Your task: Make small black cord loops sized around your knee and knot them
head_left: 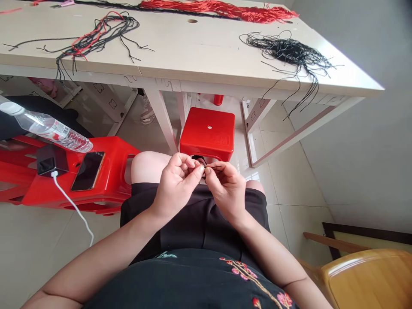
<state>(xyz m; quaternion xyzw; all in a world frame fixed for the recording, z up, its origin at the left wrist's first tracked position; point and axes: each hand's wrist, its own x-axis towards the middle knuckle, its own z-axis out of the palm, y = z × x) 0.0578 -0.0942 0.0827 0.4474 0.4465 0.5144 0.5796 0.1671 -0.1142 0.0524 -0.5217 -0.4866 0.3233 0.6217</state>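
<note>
1. Above the black-clothed lap (201,214), left hand (175,182) and right hand (228,186) are tip to tip!
2. Look at the fingers (212,180): thumbs pressed to forefingers, pinching a thin black cord (214,166) between the two hands. What the left tips cover, I can't tell.
3. Such a tight pinch probably suits so fine a strand, steadying one small spot from both sides.
4. Up on the desk (193,51), a black bundle (289,51) lies towards the near right corner, tails dangling over the near edge, seemingly handy to reach.
5. Over left, a black-and-red bundle (103,33) lies by the near edge; a red bundle (222,10) stretches along the far edge, perhaps to prevent tangles.
6. Down on the left stool (117,156): bottle (54,128) and, at its near edge, phone (88,171), likely parked away from the cords.
</note>
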